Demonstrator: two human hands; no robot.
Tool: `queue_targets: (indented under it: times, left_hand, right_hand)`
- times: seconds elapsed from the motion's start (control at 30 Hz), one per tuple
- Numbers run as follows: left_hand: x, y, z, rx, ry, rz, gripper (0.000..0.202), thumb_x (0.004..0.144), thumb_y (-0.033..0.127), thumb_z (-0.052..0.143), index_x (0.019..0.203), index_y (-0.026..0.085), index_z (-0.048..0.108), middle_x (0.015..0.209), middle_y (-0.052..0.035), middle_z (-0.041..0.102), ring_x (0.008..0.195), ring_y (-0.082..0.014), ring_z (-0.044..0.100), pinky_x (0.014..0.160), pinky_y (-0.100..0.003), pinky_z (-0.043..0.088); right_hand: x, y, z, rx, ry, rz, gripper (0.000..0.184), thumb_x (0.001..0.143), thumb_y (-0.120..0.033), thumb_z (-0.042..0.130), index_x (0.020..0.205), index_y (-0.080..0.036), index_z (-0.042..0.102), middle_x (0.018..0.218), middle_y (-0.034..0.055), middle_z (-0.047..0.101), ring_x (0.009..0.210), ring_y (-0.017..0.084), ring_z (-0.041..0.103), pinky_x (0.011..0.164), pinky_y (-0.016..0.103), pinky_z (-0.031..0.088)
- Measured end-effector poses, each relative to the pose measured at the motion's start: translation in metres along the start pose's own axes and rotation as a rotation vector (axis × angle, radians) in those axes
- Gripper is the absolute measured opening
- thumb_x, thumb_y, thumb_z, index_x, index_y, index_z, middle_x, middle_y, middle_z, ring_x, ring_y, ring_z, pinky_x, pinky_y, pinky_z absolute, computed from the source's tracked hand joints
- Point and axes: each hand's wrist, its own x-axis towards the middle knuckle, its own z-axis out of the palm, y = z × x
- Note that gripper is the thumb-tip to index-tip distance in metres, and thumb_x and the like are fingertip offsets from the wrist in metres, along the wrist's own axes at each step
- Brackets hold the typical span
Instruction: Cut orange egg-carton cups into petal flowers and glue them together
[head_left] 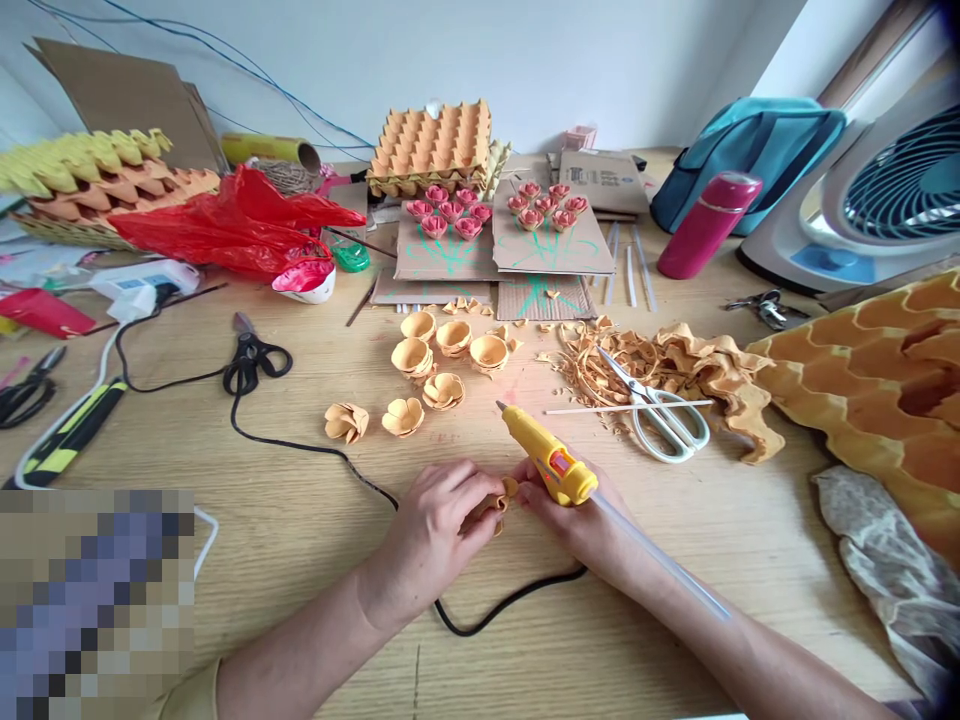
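My left hand (442, 515) pinches a small tan egg-carton flower piece (504, 497), partly hidden behind my fingers. In my right hand (581, 520) is a yellow glue gun (551, 455), its nozzle pointing up and to the left and a clear glue stick (660, 565) running out of its back. My right fingertips reach close to the flower piece; whether they touch it I cannot tell. Beyond my hands stand several carton cups (489, 352), and nearer lie petal-shaped flowers such as the one (403, 417) in the middle.
White-handled scissors (667, 420) lie by carton scraps (675, 360) on the right. Black scissors (251, 360) and the black cord (300, 445) are on the left. Cardboard with pink flowers (450, 210), a red plastic bag (240, 225), a pink bottle (709, 225) and a fan (862, 200) stand behind.
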Motion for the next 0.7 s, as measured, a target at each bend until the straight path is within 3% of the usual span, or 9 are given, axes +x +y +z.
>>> queue_targets:
  times: [0.3, 0.53, 0.7]
  left_hand:
    - [0.001, 0.000, 0.000, 0.024, 0.022, 0.048, 0.013, 0.085, 0.012, 0.064, 0.095, 0.020, 0.065, 0.087, -0.0023, 0.065, 0.077, -0.0170, 0.061, 0.072, -0.029, 0.049]
    - [0.004, 0.003, -0.001, -0.121, 0.212, 0.036, 0.009, 0.086, 0.012, 0.062, 0.089, 0.020, 0.060, 0.084, -0.0015, 0.061, 0.074, -0.0141, 0.059, 0.069, -0.026, 0.050]
    - [0.004, 0.008, 0.000, -0.188, 0.233, 0.045, 0.008, 0.087, 0.013, 0.063, 0.087, 0.020, 0.061, 0.080, -0.0004, 0.062, 0.072, -0.0133, 0.059, 0.070, -0.026, 0.050]
  right_hand:
    - [-0.001, -0.002, -0.001, 0.013, -0.013, -0.022, 0.005, 0.087, -0.023, 0.059, 0.092, -0.022, 0.062, 0.085, -0.0020, 0.067, 0.078, 0.015, 0.063, 0.073, 0.026, 0.048]
    - [0.000, -0.004, -0.001, 0.084, -0.021, -0.036, 0.008, 0.087, -0.027, 0.061, 0.094, -0.022, 0.061, 0.086, -0.0001, 0.065, 0.077, 0.016, 0.060, 0.073, 0.028, 0.049]
    - [0.001, -0.011, 0.000, 0.219, -0.094, -0.004, 0.015, 0.086, -0.035, 0.064, 0.088, -0.022, 0.057, 0.078, -0.0010, 0.058, 0.070, 0.014, 0.055, 0.066, 0.027, 0.048]
